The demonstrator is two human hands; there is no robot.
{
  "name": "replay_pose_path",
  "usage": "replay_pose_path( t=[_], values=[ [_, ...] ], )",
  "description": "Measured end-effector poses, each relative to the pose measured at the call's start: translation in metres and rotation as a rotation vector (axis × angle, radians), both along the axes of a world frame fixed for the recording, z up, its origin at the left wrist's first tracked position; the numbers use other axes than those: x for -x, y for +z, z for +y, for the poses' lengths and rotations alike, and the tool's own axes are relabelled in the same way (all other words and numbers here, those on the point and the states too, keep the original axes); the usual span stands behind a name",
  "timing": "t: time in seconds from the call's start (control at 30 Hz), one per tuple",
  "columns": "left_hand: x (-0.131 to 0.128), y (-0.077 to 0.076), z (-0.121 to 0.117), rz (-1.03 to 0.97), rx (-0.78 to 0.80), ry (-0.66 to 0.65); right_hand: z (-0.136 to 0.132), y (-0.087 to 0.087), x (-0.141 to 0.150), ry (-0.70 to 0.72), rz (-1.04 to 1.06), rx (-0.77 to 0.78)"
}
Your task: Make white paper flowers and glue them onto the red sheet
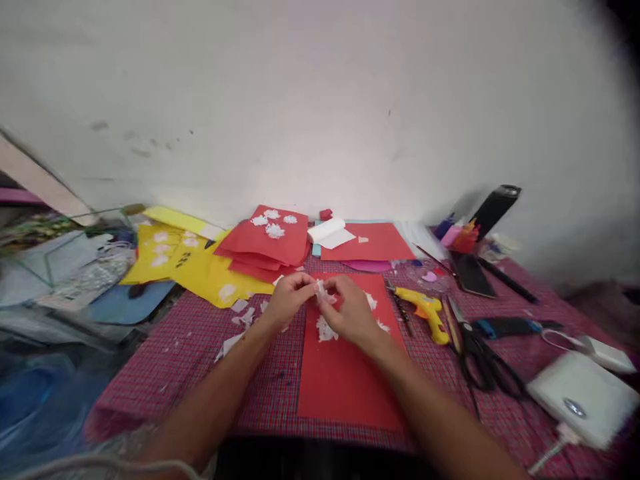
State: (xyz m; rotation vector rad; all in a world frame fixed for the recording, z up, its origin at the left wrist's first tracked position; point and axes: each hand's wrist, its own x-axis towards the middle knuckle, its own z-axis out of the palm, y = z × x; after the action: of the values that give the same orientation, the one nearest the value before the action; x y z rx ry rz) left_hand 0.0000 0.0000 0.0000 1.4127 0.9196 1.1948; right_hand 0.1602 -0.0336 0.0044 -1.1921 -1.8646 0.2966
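Note:
Both my hands meet above a red paper sheet point(345, 380) on the table. The fingertips of my left hand point(290, 297) are pinched on a small crumpled white paper flower point(323, 291). My right hand point(353, 308) pinches the same flower from the other side. Just below my right fingers, another ruffled white paper flower point(327, 329) lies on the red sheet. More white paper pieces point(371, 301) show on the sheet at the right of my right hand, partly hidden by it. White paper scraps point(246, 317) are scattered left of my left hand.
Red papers with white flowers point(285, 237) are stacked at the back, near a white paper roll point(331, 232). Yellow papers point(200, 267) lie at the left. Rightward are a yellow glue gun point(425, 310), black scissors point(483, 353), a blue cutter point(507, 327) and a white box point(583, 397).

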Motion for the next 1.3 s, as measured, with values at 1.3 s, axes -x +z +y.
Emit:
replay_pose_path(
  t=[1.3],
  values=[
    [-0.001,0.002,-0.005,0.106,-0.036,-0.094,0.009,0.0,-0.005,0.223,0.751,0.544]
  ],
)
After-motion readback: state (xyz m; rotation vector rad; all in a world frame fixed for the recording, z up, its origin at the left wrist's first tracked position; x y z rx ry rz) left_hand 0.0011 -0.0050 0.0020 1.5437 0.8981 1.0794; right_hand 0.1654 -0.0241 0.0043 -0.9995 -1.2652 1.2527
